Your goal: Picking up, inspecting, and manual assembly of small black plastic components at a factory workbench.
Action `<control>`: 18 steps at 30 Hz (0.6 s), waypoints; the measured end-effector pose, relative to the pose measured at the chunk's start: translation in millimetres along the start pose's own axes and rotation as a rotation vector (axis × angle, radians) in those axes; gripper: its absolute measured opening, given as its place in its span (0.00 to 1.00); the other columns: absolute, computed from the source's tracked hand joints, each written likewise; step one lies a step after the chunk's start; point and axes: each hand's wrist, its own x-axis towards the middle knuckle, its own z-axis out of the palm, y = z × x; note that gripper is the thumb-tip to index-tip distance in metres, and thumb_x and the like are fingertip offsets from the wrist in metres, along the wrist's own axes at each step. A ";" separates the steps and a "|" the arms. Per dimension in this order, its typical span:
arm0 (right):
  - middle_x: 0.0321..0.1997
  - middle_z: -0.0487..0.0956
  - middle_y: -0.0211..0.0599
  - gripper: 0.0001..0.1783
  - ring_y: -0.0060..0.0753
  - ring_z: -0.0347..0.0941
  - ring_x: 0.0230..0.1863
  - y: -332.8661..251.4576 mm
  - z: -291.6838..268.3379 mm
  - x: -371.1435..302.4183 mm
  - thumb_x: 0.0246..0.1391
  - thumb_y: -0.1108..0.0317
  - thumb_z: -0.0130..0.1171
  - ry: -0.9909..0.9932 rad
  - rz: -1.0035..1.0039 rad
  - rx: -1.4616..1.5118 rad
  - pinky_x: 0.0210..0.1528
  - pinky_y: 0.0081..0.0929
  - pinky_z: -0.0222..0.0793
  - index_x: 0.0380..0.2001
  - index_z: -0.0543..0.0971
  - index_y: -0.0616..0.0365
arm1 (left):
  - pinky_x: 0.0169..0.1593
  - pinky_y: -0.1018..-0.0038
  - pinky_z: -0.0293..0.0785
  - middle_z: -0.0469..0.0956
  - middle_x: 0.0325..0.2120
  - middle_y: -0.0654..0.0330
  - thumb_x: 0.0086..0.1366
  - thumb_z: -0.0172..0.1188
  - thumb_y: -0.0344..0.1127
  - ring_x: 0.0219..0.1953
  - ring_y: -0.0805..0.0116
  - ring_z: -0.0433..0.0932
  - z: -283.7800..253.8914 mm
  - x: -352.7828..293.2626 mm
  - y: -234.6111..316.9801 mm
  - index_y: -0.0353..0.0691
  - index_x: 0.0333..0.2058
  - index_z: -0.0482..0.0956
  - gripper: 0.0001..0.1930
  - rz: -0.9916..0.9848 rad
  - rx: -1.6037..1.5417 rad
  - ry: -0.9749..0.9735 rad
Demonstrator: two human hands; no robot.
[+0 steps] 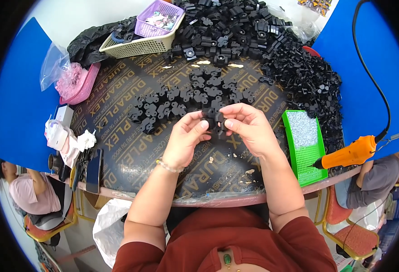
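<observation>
Between my hands, over the middle of the dark table, is a small black plastic part (214, 119). My left hand (187, 136) pinches its left side with thumb and fingers, and a beaded bracelet circles that wrist. On the other side my right hand (249, 129) grips the part between thumb and forefinger. Fingers cover much of it, so its full shape is hidden. Just beyond my hands lies a spread of similar black plastic parts (163, 102), several of them touching.
A large heap of black parts (226, 34) fills the far side. At right are a green tray (303, 168) of small silvery pieces and an orange electric screwdriver (349, 153) on a cord. Baskets (140, 47), a pink tray (88, 84) and a phone (94, 170) sit left. Two people sit beyond blue partitions.
</observation>
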 end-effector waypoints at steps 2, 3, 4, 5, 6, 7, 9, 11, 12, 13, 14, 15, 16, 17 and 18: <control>0.42 0.81 0.31 0.15 0.18 0.74 0.38 3.1 2.8 0.6 0.57 0.77 0.60 0.019 0.004 -0.021 0.41 0.19 0.71 0.48 0.79 0.62 | 0.46 0.73 0.76 0.80 0.41 0.61 0.67 0.62 0.34 0.40 0.72 0.79 -1.9 -1.1 -4.5 0.37 0.53 0.72 0.18 0.008 0.034 0.005; 0.42 0.81 0.31 0.15 0.18 0.74 0.38 4.3 3.4 0.7 0.57 0.77 0.60 0.038 0.004 -0.042 0.41 0.18 0.71 0.48 0.79 0.62 | 0.46 0.74 0.76 0.80 0.41 0.61 0.67 0.62 0.34 0.40 0.73 0.79 -2.5 -1.9 -5.9 0.37 0.53 0.72 0.18 0.016 0.071 0.010; 0.42 0.81 0.31 0.15 0.18 0.74 0.38 5.8 3.5 0.4 0.57 0.77 0.60 0.036 0.008 -0.043 0.41 0.18 0.71 0.48 0.79 0.62 | 0.46 0.74 0.76 0.80 0.41 0.61 0.67 0.62 0.34 0.40 0.73 0.79 -3.1 -3.0 -6.4 0.37 0.53 0.72 0.18 0.016 0.067 0.013; 0.41 0.81 0.30 0.14 0.18 0.74 0.38 7.1 3.5 0.3 0.57 0.77 0.60 0.055 -0.007 -0.084 0.41 0.18 0.71 0.48 0.80 0.62 | 0.46 0.74 0.76 0.80 0.41 0.61 0.67 0.62 0.34 0.40 0.73 0.79 -3.8 -3.3 -6.0 0.37 0.52 0.72 0.18 0.010 0.059 0.011; 0.41 0.82 0.30 0.14 0.18 0.74 0.38 7.8 3.7 0.0 0.58 0.77 0.60 0.073 -0.023 -0.124 0.41 0.18 0.71 0.48 0.80 0.61 | 0.46 0.74 0.76 0.80 0.41 0.61 0.67 0.62 0.34 0.40 0.73 0.78 -4.5 -3.5 -5.8 0.37 0.52 0.72 0.18 0.005 0.052 0.009; 0.41 0.82 0.30 0.14 0.18 0.74 0.38 7.1 4.3 -0.3 0.58 0.77 0.60 0.072 -0.021 -0.125 0.41 0.18 0.71 0.48 0.80 0.61 | 0.46 0.74 0.76 0.80 0.41 0.61 0.67 0.62 0.34 0.40 0.73 0.78 -4.5 -3.6 -6.5 0.37 0.52 0.72 0.18 0.005 0.050 0.010; 0.42 0.80 0.30 0.14 0.18 0.74 0.36 5.4 8.7 -1.4 0.56 0.78 0.61 0.081 -0.002 -0.219 0.39 0.18 0.72 0.47 0.81 0.62 | 0.46 0.74 0.76 0.79 0.43 0.61 0.66 0.62 0.32 0.43 0.73 0.77 -4.9 -5.2 -9.3 0.38 0.52 0.72 0.17 0.027 0.072 0.021; 0.42 0.78 0.31 0.15 0.18 0.74 0.35 1.3 18.9 -6.6 0.54 0.79 0.62 0.135 -0.135 -0.427 0.38 0.17 0.73 0.46 0.81 0.63 | 0.47 0.74 0.76 0.78 0.44 0.61 0.65 0.63 0.30 0.44 0.73 0.77 -3.9 -6.2 -9.2 0.38 0.52 0.72 0.18 0.067 0.090 0.008; 0.42 0.76 0.31 0.16 0.18 0.75 0.34 0.3 22.2 -8.0 0.53 0.79 0.63 0.191 -0.273 -0.634 0.38 0.17 0.73 0.46 0.81 0.63 | 0.48 0.74 0.76 0.78 0.45 0.61 0.64 0.64 0.28 0.45 0.73 0.76 -3.3 -6.9 -8.2 0.39 0.52 0.71 0.19 0.108 0.109 -0.009; 0.42 0.72 0.32 0.16 0.20 0.75 0.34 1.8 20.8 -6.9 0.49 0.81 0.65 0.229 -0.261 -0.700 0.36 0.16 0.73 0.44 0.81 0.64 | 0.48 0.74 0.76 0.78 0.45 0.61 0.64 0.64 0.28 0.45 0.73 0.76 -3.0 -7.7 -6.4 0.39 0.52 0.71 0.19 0.108 0.110 -0.005; 0.42 0.72 0.32 0.16 0.20 0.75 0.34 2.8 18.7 -6.0 0.49 0.81 0.65 0.229 -0.261 -0.700 0.36 0.16 0.73 0.44 0.81 0.64 | 0.51 0.73 0.75 0.77 0.45 0.60 0.62 0.65 0.25 0.46 0.72 0.76 -1.8 -8.0 -4.4 0.38 0.52 0.70 0.20 0.121 0.080 -0.020; 0.42 0.73 0.32 0.15 0.20 0.75 0.33 3.7 16.8 -4.8 0.49 0.80 0.66 0.179 -0.171 -0.609 0.35 0.17 0.73 0.42 0.80 0.64 | 0.53 0.73 0.74 0.77 0.45 0.59 0.60 0.66 0.22 0.47 0.71 0.76 -0.7 -8.4 -2.1 0.37 0.52 0.70 0.22 0.135 0.051 -0.035; 0.42 0.74 0.32 0.14 0.20 0.74 0.32 4.2 16.2 -4.3 0.49 0.79 0.66 0.129 -0.082 -0.517 0.35 0.17 0.73 0.41 0.80 0.64 | 0.53 0.73 0.74 0.77 0.45 0.59 0.60 0.66 0.22 0.47 0.71 0.76 -2.4 -9.6 1.5 0.37 0.52 0.70 0.22 0.136 0.052 -0.034; 0.40 0.74 0.33 0.14 0.20 0.73 0.30 5.0 17.0 -4.0 0.47 0.77 0.68 0.130 -0.070 -0.544 0.34 0.19 0.72 0.39 0.80 0.63 | 0.53 0.73 0.74 0.77 0.45 0.58 0.59 0.66 0.22 0.47 0.71 0.76 -6.1 -10.5 7.1 0.38 0.52 0.69 0.23 0.111 0.039 -0.067; 0.40 0.74 0.33 0.14 0.20 0.73 0.30 4.1 15.2 -3.4 0.47 0.77 0.68 0.131 -0.071 -0.544 0.34 0.19 0.72 0.39 0.80 0.63 | 0.53 0.73 0.74 0.77 0.45 0.58 0.59 0.66 0.22 0.48 0.70 0.76 -7.8 -11.7 13.8 0.38 0.52 0.69 0.23 0.087 0.027 -0.099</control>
